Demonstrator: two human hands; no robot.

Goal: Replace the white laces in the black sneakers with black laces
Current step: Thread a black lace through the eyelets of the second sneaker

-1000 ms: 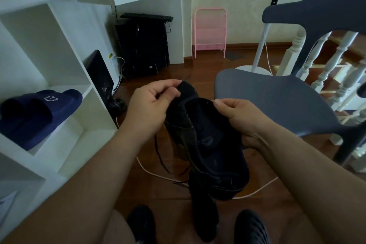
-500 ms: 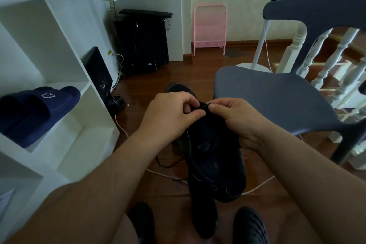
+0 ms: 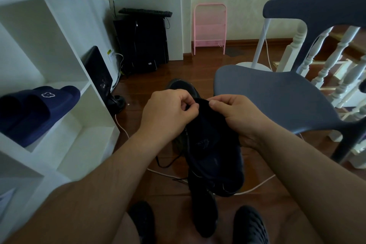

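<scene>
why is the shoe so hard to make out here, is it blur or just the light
Head view: mostly light, not blur. The black shoe is underexposed against the bright white shelf, so its laces are lost in the dark; both hands stay sharp, the left hand and the right hand. The wide lens bends the chair at the edge.

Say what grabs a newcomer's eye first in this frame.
Dead centre, both hands, left hand and right hand, hold a black sneaker up over the wood floor, fingers pinching at its top edge. Next, the grey chair at right and the navy slides on the white shelf at left.
</scene>
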